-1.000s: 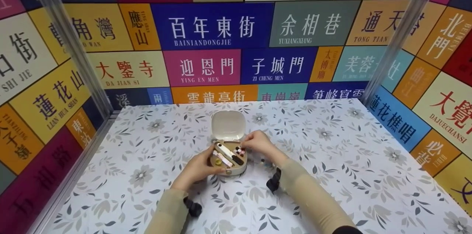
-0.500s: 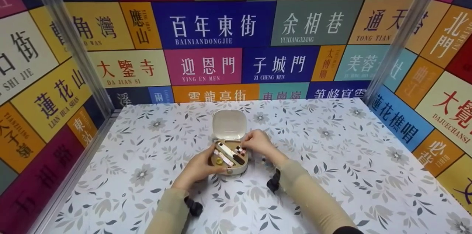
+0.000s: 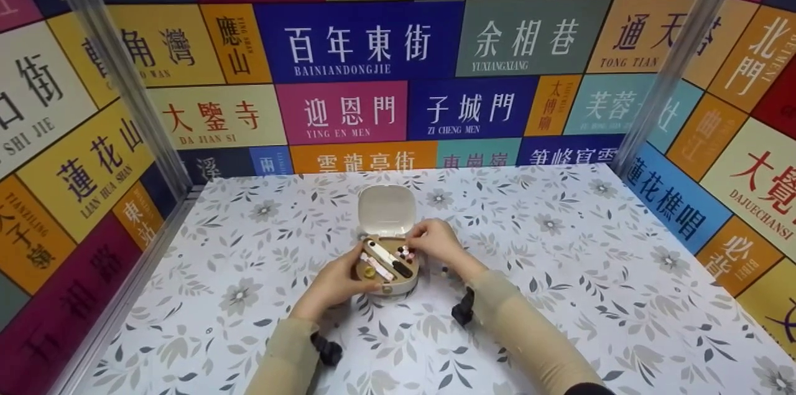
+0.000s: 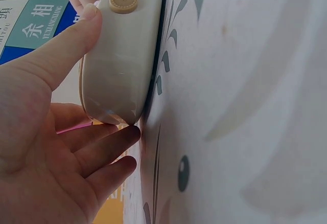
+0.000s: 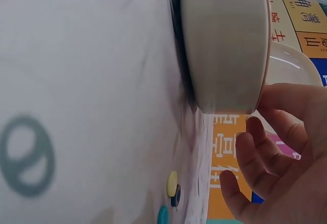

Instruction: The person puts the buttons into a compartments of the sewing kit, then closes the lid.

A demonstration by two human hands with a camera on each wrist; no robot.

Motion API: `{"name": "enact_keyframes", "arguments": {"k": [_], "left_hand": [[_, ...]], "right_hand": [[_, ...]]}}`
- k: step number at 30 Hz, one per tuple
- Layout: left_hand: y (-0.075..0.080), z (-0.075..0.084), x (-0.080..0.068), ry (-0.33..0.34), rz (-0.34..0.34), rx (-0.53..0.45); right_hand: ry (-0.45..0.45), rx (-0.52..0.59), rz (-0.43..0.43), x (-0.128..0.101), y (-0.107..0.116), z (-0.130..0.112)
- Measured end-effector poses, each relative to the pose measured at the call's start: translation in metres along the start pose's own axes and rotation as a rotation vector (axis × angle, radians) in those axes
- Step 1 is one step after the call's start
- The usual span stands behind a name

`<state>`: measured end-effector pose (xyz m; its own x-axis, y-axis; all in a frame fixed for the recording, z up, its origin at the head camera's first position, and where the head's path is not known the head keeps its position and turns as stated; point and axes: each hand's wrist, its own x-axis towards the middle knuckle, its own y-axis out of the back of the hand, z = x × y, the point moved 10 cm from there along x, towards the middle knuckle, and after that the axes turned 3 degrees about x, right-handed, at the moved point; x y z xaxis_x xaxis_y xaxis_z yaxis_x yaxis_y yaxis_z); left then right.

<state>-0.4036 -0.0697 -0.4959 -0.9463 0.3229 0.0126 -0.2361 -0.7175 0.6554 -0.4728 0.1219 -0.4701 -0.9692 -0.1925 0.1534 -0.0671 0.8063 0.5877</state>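
Note:
A cream sewing box (image 3: 401, 288) stands on the table with its lid (image 3: 387, 211) raised. In it lie a slim white tool with a black end (image 3: 388, 258), a pale pink strip (image 3: 377, 267), a small gold round piece (image 3: 369, 272) and several small dark, white and pink pieces (image 3: 406, 254). My left hand (image 3: 336, 280) grips the box's left side, thumb along the front near a tan button catch (image 4: 123, 1). At the right rim, my right hand (image 3: 438, 241) has thumb and forefinger together, other fingers curled; I cannot tell whether they pinch anything.
Several small coloured buttons, among them a yellow one (image 5: 172, 184) and a teal one (image 5: 163, 215), lie on the table right of the box. The floral-patterned tabletop (image 3: 249, 246) meets walls of coloured sign panels (image 3: 357, 43) at the back and sides.
Both hands keep their places at the box. The right fingertips shift only slightly at the rim, and the small pieces beside them look slightly rearranged.

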Motion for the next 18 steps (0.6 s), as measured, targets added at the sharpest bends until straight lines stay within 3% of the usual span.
{"name": "enact_keyframes", "arguments": {"k": [4,10,18], "left_hand": [[0.0,0.001,0.001,-0.018,0.002,0.002],[0.0,0.0,0.001,-0.006,-0.001,-0.012],[-0.001,-0.001,0.001,-0.008,-0.008,-0.007]], "right_hand": [[-0.013,0.08,0.012,-0.002,0.007,0.002],[-0.016,0.071,0.04,-0.005,0.024,0.009],[-0.053,0.083,0.008,-0.013,0.04,0.027]]}}
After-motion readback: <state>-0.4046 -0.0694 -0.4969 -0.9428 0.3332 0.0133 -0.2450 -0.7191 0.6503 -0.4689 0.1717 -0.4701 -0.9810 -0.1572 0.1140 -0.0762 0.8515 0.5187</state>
